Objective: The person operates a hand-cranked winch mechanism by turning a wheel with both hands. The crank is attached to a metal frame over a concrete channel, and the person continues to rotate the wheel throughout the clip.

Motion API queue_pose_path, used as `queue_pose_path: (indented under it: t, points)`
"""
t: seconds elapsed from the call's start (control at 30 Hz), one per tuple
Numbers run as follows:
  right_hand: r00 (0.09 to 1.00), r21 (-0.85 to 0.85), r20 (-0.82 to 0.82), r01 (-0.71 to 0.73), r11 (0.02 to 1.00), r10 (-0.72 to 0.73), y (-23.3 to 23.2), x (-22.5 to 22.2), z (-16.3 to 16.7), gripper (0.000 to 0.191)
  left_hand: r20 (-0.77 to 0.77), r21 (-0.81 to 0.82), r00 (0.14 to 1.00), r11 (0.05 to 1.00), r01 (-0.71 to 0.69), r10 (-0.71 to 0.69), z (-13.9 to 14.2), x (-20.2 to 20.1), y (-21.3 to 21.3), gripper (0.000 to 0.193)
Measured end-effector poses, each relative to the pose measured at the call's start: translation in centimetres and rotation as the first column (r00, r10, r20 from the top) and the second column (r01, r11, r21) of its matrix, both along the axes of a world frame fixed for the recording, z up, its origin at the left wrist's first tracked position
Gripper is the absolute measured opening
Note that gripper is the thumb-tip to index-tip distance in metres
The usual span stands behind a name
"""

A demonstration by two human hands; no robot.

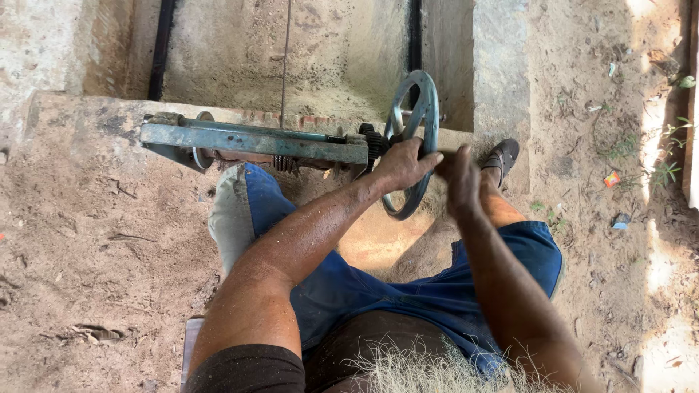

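- Blue-grey painted steel: a spoked handwheel standing on edge at the right end of a long metal frame, all bolted low on the near edge of a concrete ledge.
- Left hand wrapped over the near rim of the handwheel, grip closed firm on it, arm stretched forward across the blue shorts.
- Right hand just beside the left, at the same stretch of rim; fingers curled, but cannot tell for certain whether clamped on the rim or only pressed against it, since the back of the hand hides the contact.
- Small dark gear meshed at the hub, between wheel and frame; rusty spring-like coil under the frame.
- Thin cable running taut from the frame straight up across the sunken concrete pit beyond the ledge.
- Judged as mid-crank: both hands set on the wheel, nothing visible at the cable's far end, so no sign of how much winding is done or left.
- Sandalled foot planted on sandy ground near the ledge's right corner.
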State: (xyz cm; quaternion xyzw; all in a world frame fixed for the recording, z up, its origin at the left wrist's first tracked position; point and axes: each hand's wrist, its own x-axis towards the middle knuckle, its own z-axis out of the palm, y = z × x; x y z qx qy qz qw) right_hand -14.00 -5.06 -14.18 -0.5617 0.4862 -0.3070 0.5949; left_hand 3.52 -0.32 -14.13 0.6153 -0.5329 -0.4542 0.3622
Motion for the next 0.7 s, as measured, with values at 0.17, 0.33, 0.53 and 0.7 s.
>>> queue_pose_path:
  t: [0.17,0.33,0.53,0.7]
  points:
    - [0.978,-0.145,-0.207,-0.040,0.989,0.009,-4.3,2.9,4.5,0.073,0.055,0.085,0.992,0.990,0.110,-0.115,0.2,-0.4,2.4,0.046]
    - [0.941,-0.077,-0.309,-0.173,0.982,0.141,-6.9,7.4,7.0,0.060,0.145,0.108,0.970,0.978,0.179,-0.193,0.1,-0.5,4.9,0.042]
    - [0.939,0.109,-0.317,-0.107,0.988,0.137,-7.0,11.0,7.2,0.042,0.204,0.142,0.919,0.939,0.313,-0.337,-0.7,-0.6,6.8,0.039]
    - [0.914,-0.045,-0.372,-0.190,0.981,0.160,-5.8,11.2,6.6,0.028,0.250,0.130,0.890,0.924,0.360,-0.382,-1.6,-0.7,7.0,0.036]
